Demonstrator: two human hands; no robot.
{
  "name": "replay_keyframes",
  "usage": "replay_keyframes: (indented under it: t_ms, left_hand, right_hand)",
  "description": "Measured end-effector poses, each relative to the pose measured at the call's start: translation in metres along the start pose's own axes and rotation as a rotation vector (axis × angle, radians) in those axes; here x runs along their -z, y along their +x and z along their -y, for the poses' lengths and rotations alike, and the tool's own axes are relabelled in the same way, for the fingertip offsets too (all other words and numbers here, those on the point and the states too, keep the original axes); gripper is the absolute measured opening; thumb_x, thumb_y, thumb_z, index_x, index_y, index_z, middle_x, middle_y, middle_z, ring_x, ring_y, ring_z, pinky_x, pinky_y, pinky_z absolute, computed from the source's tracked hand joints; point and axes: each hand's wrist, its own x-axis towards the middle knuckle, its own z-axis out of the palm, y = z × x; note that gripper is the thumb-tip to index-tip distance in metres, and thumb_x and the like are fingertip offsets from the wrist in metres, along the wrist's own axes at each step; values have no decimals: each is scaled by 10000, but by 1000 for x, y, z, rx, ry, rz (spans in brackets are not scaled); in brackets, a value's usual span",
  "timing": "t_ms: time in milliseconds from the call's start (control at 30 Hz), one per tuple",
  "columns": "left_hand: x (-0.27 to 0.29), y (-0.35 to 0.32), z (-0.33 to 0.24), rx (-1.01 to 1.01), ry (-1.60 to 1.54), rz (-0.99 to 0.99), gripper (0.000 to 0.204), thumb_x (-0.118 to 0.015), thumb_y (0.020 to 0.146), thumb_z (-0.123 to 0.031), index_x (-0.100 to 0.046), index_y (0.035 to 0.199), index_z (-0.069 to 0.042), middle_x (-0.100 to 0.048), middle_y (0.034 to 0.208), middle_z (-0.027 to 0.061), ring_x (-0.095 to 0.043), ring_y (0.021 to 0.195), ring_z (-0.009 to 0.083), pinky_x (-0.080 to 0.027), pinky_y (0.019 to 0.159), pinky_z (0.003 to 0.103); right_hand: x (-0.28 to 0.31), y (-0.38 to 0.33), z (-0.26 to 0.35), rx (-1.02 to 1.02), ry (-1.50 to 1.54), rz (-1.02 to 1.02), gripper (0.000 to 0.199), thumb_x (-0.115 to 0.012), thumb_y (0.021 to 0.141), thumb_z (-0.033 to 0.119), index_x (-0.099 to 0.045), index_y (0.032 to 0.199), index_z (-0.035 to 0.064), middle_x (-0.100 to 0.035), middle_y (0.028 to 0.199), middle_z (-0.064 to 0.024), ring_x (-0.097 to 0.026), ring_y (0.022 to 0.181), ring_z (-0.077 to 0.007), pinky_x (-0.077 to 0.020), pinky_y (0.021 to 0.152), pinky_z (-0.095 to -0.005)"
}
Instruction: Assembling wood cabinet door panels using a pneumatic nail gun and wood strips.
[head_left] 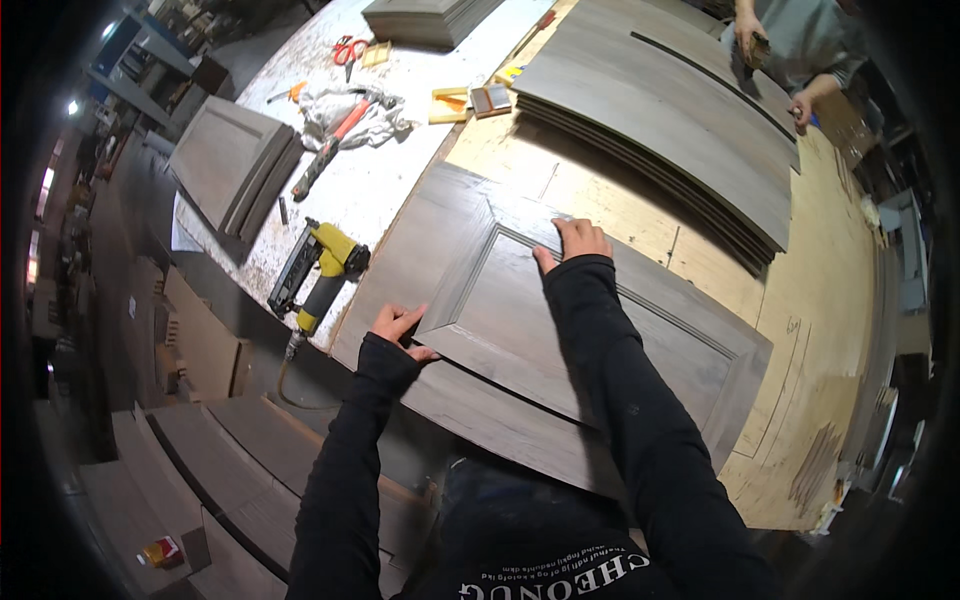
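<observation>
A grey-brown framed cabinet door panel (590,330) lies across the near part of the worktable. A dark gap runs between its moulded centre and the near rail (500,415). At the near left corner of the moulded part is my left hand (396,332), forefinger and thumb apart around that corner. My right hand (577,243) bends over the far rail, its thumb by the moulding and its fingers at the outer edge; their tips are partly hidden. Left of the panel, a yellow and black nail gun (322,270) rests on the white tabletop, its hose hanging down.
Stacked flat panels (650,120) lie beyond, where another person's hands (770,60) hold a dark block and a panel edge. Smaller panels (235,165) are piled at left. A red-handled tool (335,145), a crumpled plastic bag (385,115) and red scissors (350,50) lie nearby.
</observation>
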Motion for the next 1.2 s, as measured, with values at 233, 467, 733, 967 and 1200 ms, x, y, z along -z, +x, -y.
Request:
replay_keyframes:
  t_ms: [233,467,733,967,1200]
  left_hand:
    - [-2,6,-3,121,-71,30,702,-810,449,-170,-563,1101,-86,-488,839,107,-512,757,233,-436,678,306]
    - [2,4,-11,84,-103,18,752,-802,466,-174,-518,1159,-104,-492,790,107,-505,713,240,-427,639,305]
    - [-4,-1,-10,5,4,-30,733,-804,457,-224,-541,1130,-97,-482,761,116,-481,695,268,-404,628,344]
    - [-29,-76,-25,39,86,-149,683,-794,476,-279,-563,1090,-85,-474,723,121,-471,678,290,-389,609,362]
    - [-66,-186,-58,722,-624,-454,500,-651,658,56,-519,1132,-31,-578,879,79,-546,765,82,-463,627,217]
  right_hand:
    - [-6,-2,-1,30,-29,-114,436,-675,645,298,-559,1022,112,-511,954,-87,-470,919,-256,-366,810,-376]
    - [-7,-3,3,15,-41,-87,451,-663,656,319,-557,1037,102,-515,979,-91,-466,944,-250,-362,813,-383]
    - [-1,-6,2,39,-13,-107,442,-659,664,309,-549,1040,107,-514,971,-93,-466,939,-255,-360,811,-383]
    - [10,-35,13,169,14,30,423,-653,673,283,-539,1040,107,-516,991,-99,-465,943,-258,-352,816,-388]
    - [6,-75,57,317,11,166,444,-652,674,289,-534,1064,112,-512,1002,-96,-459,959,-257,-340,840,-385]
